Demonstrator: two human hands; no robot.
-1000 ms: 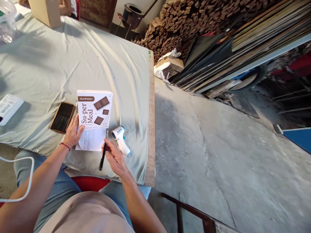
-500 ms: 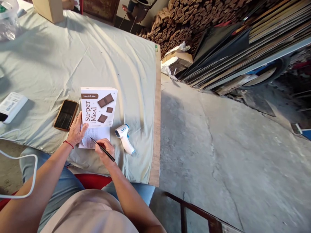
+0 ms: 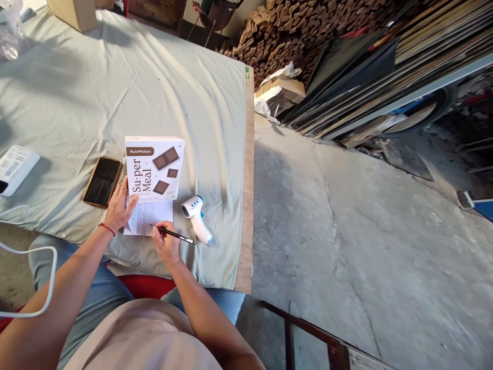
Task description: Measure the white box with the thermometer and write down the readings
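My left hand [image 3: 120,206] grips the lower left corner of a white box [image 3: 169,186] printed "NutriMotion Su-per Meal", thumb at its front edge and fingers along its side. Below the box lies a sheet of paper with writing [image 3: 145,216], its top part covered by the box. My right hand [image 3: 167,244] is closed around a black pen [image 3: 175,234], whose tip is at the paper's lower right part. Just right of the paper rests a white and blue infrared thermometer [image 3: 197,218]. A phone in a brown case [image 3: 102,181] lies left of my left hand.
A cloth [image 3: 154,103] covers the table, with a bare wooden edge [image 3: 246,195] at right. A white device [image 3: 17,167] and a white cable [image 3: 50,288] are at left. A cardboard box [image 3: 75,13] stands at the back. Stacked wood [image 3: 285,36] lies beyond.
My right hand has shifted slightly, and the pen has tilted flatter, its back end swinging right and up toward the thermometer. My left hand still holds the box in place.
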